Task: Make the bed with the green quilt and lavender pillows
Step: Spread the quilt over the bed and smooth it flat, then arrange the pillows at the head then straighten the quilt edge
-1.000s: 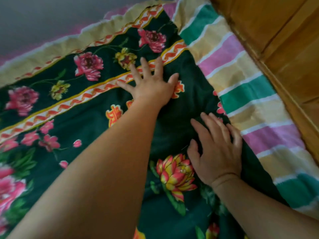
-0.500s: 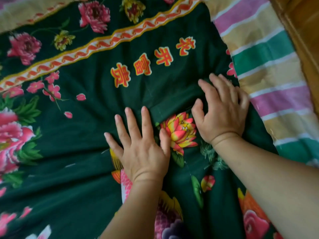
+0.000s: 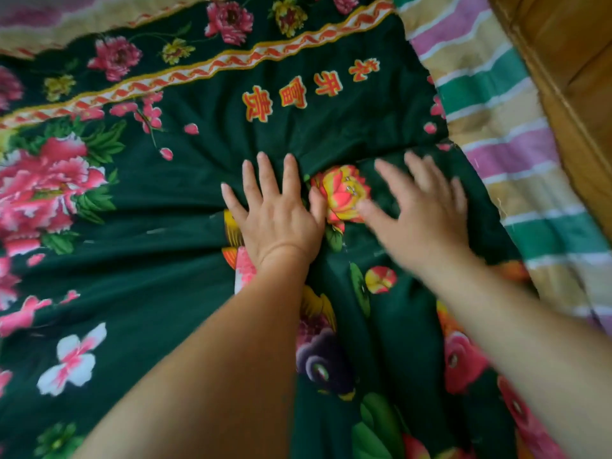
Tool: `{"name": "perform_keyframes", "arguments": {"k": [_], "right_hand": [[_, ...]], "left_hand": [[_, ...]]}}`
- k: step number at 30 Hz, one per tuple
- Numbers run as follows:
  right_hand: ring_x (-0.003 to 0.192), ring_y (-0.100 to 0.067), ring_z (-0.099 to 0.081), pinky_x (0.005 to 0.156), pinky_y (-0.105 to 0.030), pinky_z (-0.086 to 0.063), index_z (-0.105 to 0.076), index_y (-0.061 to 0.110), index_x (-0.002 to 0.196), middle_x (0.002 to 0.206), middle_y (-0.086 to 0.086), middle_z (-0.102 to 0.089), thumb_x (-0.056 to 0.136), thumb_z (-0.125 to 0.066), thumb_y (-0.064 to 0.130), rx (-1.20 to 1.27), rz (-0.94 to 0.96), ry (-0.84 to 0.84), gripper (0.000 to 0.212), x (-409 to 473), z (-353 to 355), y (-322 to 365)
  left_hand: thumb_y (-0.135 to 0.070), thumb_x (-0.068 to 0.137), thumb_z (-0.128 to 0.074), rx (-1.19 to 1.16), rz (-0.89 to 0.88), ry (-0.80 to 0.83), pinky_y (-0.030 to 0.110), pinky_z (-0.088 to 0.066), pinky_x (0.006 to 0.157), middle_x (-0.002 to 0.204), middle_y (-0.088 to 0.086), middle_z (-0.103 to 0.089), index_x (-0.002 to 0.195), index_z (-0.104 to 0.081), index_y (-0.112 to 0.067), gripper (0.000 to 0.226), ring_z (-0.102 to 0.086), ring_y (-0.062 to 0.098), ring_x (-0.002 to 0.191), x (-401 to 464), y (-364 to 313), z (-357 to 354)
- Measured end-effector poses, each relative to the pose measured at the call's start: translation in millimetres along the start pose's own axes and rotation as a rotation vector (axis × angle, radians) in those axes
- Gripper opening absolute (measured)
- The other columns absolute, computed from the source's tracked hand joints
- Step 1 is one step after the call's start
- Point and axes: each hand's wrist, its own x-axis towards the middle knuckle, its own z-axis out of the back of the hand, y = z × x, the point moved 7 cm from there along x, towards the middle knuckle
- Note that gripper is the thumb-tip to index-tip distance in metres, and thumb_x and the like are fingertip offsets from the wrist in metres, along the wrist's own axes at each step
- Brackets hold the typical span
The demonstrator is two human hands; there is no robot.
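Note:
The dark green quilt (image 3: 185,226) with pink peonies, a lotus print and an orange-and-cream border band covers most of the bed. My left hand (image 3: 276,213) lies flat on it, fingers straight and spread, just left of the lotus. My right hand (image 3: 420,213) is blurred with motion, fingers spread, over the quilt to the right of the lotus near the quilt's right edge. Folds radiate through the cloth around both hands. No lavender pillow is in view.
A striped sheet (image 3: 496,104) in green, purple and tan shows along the right side beyond the quilt's edge. A wooden bed frame (image 3: 569,71) runs along the far right. A pale cream strip (image 3: 82,24) edges the quilt at the top left.
My left hand drew back from the far border band to a spot beside the lotus. My right hand has shifted slightly and is now blurred in motion. The view has tilted down.

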Motion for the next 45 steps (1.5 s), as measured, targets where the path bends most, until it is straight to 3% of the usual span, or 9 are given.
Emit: {"name": "perform_keyframes", "arguments": {"k": [7,16,21,29,34,37,39,42,45], "right_hand": [[0.147,-0.03,-0.008,0.114,-0.049,-0.001,-0.026,0.047,0.144,0.159,-0.009,-0.017,0.074,-0.023,0.079,-0.224,0.129,0.012,0.077,-96,-41,11],[0.145,-0.025,0.02,0.117,-0.05,0.008,0.002,0.048,0.147,0.158,-0.001,0.021,0.092,-0.025,0.065,-0.364,0.128,0.483,0.063,-195,-38,3],[0.146,-0.03,-0.015,0.116,-0.044,-0.02,-0.014,0.041,0.149,0.16,-0.005,-0.005,0.092,-0.043,0.053,-0.46,0.102,0.811,0.065,-303,-6,18],[0.127,-0.023,-0.048,0.101,-0.027,-0.039,-0.047,0.026,0.138,0.141,-0.005,-0.049,0.092,-0.054,0.04,-0.13,0.188,0.737,0.049,-411,30,111],[0.125,-0.021,-0.049,0.097,-0.023,-0.038,-0.05,0.019,0.136,0.138,-0.004,-0.052,0.094,-0.051,0.036,-0.142,0.292,0.769,0.046,-475,45,179],[0.125,-0.022,-0.05,0.099,-0.025,-0.039,-0.051,0.019,0.136,0.137,-0.004,-0.054,0.094,-0.052,0.038,-0.145,0.327,0.801,0.046,-507,46,209],[0.123,-0.022,-0.051,0.098,-0.026,-0.04,-0.052,0.019,0.134,0.136,-0.004,-0.054,0.095,-0.052,0.037,-0.12,0.347,0.807,0.044,-523,45,224],[0.123,-0.02,-0.051,0.098,-0.027,-0.04,-0.05,0.023,0.135,0.137,-0.003,-0.053,0.089,-0.06,0.042,0.008,0.333,0.819,0.05,-547,42,237],[0.133,-0.018,-0.041,0.104,-0.027,-0.036,-0.024,0.027,0.15,0.148,0.002,-0.04,0.075,-0.074,0.05,0.179,0.296,0.878,0.093,-567,35,237]], "left_hand": [[-0.056,0.096,-0.02,-0.005,-0.175,0.045,0.052,0.008,0.117,0.16,0.003,0.003,0.151,-0.006,-0.033,0.062,0.007,0.02,0.148,-23,5,-3],[-0.043,0.099,-0.026,-0.006,-0.196,0.588,0.051,0.001,0.117,0.16,-0.003,0.011,0.15,-0.006,-0.038,0.054,0.011,0.019,0.147,-247,47,3],[-0.022,0.098,-0.04,-0.204,-0.056,0.893,0.041,-0.034,0.111,0.146,0.009,-0.042,0.137,-0.048,-0.017,0.04,-0.041,0.029,0.133,-318,59,57],[-0.037,0.086,-0.055,0.234,-0.039,0.475,0.052,-0.017,0.112,0.141,0.001,-0.042,0.137,-0.04,-0.029,0.053,-0.035,0.019,0.135,-405,201,166],[-0.071,0.071,-0.058,0.284,0.296,0.349,0.07,-0.004,0.106,0.159,0.01,0.007,0.15,0.004,-0.029,0.109,0.009,0.026,0.147,-468,287,226],[-0.074,0.066,-0.062,0.109,0.542,0.339,0.059,-0.014,0.11,0.156,0.021,-0.011,0.151,0.006,-0.023,0.12,-0.009,0.032,0.146,-491,311,238],[-0.064,0.075,-0.063,0.105,0.57,0.351,0.044,-0.032,0.102,0.14,0.016,-0.046,0.147,-0.022,-0.015,0.096,-0.042,0.031,0.131,-499,317,238],[-0.028,0.093,-0.05,0.067,0.48,0.253,0.033,-0.042,0.082,0.119,0.013,-0.063,0.114,-0.06,-0.013,0.028,-0.058,0.032,0.111,-505,318,243],[-0.024,0.094,-0.046,-0.195,0.461,0.053,0.036,-0.044,0.075,0.108,0.018,-0.064,0.096,-0.062,-0.009,0.022,-0.059,0.036,0.101,-508,310,266]]}}
